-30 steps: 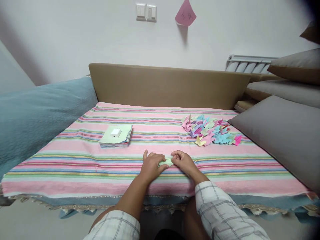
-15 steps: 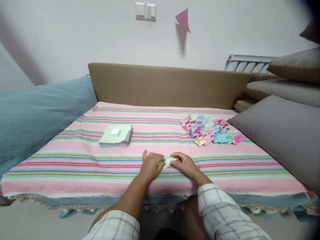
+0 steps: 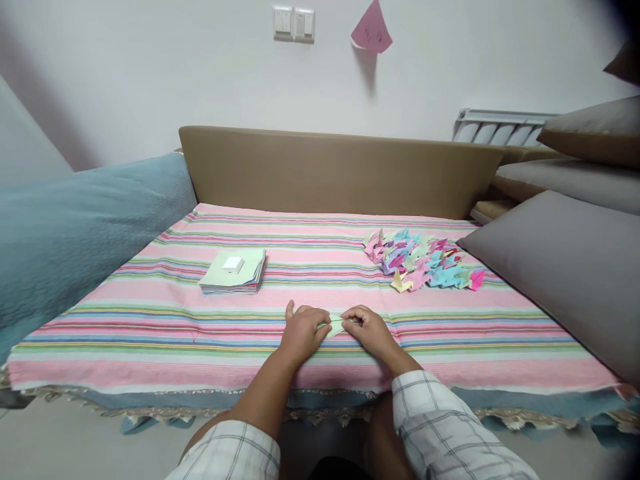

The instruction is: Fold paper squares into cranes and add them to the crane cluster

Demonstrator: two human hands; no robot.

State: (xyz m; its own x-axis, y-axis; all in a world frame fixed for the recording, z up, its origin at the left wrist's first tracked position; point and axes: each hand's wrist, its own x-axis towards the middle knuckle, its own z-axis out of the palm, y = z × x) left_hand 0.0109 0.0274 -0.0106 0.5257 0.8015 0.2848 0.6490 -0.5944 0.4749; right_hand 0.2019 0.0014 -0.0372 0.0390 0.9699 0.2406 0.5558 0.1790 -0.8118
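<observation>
Between my two hands, low over the striped cloth, is a small piece of pale green folded paper (image 3: 335, 325). My left hand (image 3: 304, 332) pinches its left end, thumb and index finger closed, with another finger sticking up. At the right end, my right hand (image 3: 369, 329) grips the paper between thumb and fingertips. Parts of the paper are hidden under the fingers. To the left lies a stack of coloured paper sheets (image 3: 240, 288), pale green on top, with a small white block (image 3: 233, 265) resting on it. A pile of folded paper cranes (image 3: 423, 263) in many colours lies to the right.
The striped cloth (image 3: 150, 320) covers the seat, with a brown backrest (image 3: 340, 173) behind. A blue armrest (image 3: 90, 220) bounds the left side; grey cushions (image 3: 560, 267) stack up at the right. A pink paper (image 3: 371, 30) hangs on the wall near light switches (image 3: 294, 25).
My hands stay nearly in place, but the right fingers have shifted slightly and the green paper's right part sits differently. The pink paper on the wall has flapped into another position.
</observation>
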